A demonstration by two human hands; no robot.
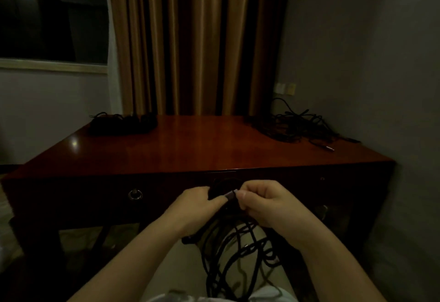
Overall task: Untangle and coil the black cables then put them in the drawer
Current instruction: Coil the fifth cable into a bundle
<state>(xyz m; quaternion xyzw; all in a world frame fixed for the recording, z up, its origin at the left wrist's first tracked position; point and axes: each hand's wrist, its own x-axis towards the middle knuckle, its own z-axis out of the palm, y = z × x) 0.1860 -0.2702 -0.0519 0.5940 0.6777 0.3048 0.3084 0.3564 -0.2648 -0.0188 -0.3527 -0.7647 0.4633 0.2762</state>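
Note:
A tangle of black cable (234, 249) hangs in loops from both my hands, in front of the wooden desk (190, 144). My left hand (197, 203) grips a bunch of the cable near its top. My right hand (260, 203) pinches the cable's light-coloured plug end (231, 194) between thumb and fingers. The two hands almost touch. The desk's front holds a drawer with a ring pull (135, 194); in this dim light it looks closed. Another tangled heap of black cables (295, 125) lies at the desk's back right corner.
A dark bundle of coiled cables (122, 123) rests at the desk's back left. Brown curtains (197, 39) hang behind the desk, a window (52, 16) is at the upper left, and a grey wall (369, 63) runs close along the right.

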